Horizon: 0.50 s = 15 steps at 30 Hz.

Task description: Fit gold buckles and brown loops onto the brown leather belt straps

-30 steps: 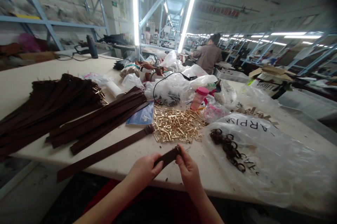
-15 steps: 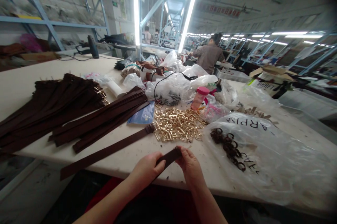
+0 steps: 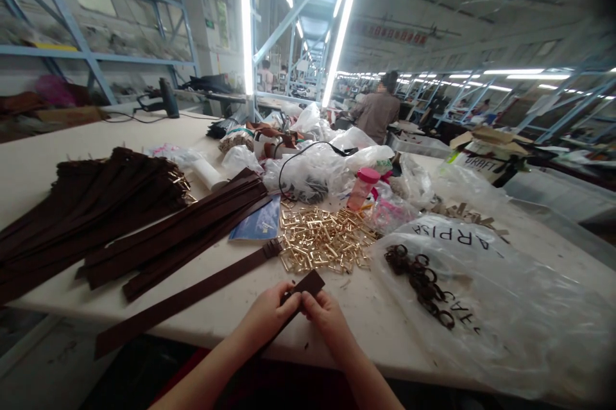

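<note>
A dark brown strap (image 3: pixel 310 281) is held at the table's front edge, its flat end pointing up and to the right. My left hand (image 3: pixel 270 312) is closed round it from the left. Close beside it, my right hand (image 3: pixel 321 312) pinches the strap's lower edge, below the free end. Just beyond both hands lies a heap of gold metal buckles (image 3: pixel 327 240). Another brown strap (image 3: pixel 192 294) with a loop at its end rests left of my hands. Whether a small part sits between my fingers is hidden.
Two piles of brown straps (image 3: pixel 106 205) cover the left. A blue booklet (image 3: pixel 255 220), a pink-lidded jar (image 3: pixel 363 188) and plastic bags stand behind. On the right, a clear bag (image 3: pixel 520 307) bears dark rings (image 3: pixel 423 278). Farther back is a person (image 3: pixel 378 108).
My right hand has moved left and down along the strap, close to my left hand. The strap's end now sticks out past the fingers. The view has shifted slightly.
</note>
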Each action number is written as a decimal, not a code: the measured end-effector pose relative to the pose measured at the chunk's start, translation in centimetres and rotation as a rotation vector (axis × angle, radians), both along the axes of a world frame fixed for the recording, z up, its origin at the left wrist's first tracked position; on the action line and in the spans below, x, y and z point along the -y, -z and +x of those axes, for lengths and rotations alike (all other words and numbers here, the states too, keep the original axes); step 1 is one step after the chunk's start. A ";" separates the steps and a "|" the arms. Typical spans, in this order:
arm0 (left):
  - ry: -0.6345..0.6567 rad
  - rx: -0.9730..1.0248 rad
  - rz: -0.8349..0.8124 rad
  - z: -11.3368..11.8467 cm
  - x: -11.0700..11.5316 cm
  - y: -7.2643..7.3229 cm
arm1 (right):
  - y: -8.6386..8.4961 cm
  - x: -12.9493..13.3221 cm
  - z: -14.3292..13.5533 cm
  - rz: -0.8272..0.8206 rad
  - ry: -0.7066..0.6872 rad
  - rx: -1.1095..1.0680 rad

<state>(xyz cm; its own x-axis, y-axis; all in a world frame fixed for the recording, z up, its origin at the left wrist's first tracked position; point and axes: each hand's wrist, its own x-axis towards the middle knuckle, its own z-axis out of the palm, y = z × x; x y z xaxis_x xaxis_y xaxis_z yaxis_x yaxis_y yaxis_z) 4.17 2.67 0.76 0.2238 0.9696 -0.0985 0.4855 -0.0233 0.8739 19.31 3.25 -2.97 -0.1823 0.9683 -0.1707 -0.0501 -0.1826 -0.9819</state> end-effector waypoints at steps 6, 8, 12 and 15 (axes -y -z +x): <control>-0.131 0.010 -0.048 -0.7 -0.7 1.2 | -1.8 -3.0 2.7 0.157 0.095 0.141; -0.123 -0.012 -0.047 -0.7 -0.6 1.4 | -2.7 -3.8 3.3 0.206 0.137 0.181; -0.115 -0.058 -0.044 -0.6 -0.4 1.1 | -5.2 -4.4 4.0 0.251 0.243 0.179; -0.124 -0.027 -0.069 -0.6 -0.5 1.0 | -8.1 -3.6 5.0 0.324 0.357 0.099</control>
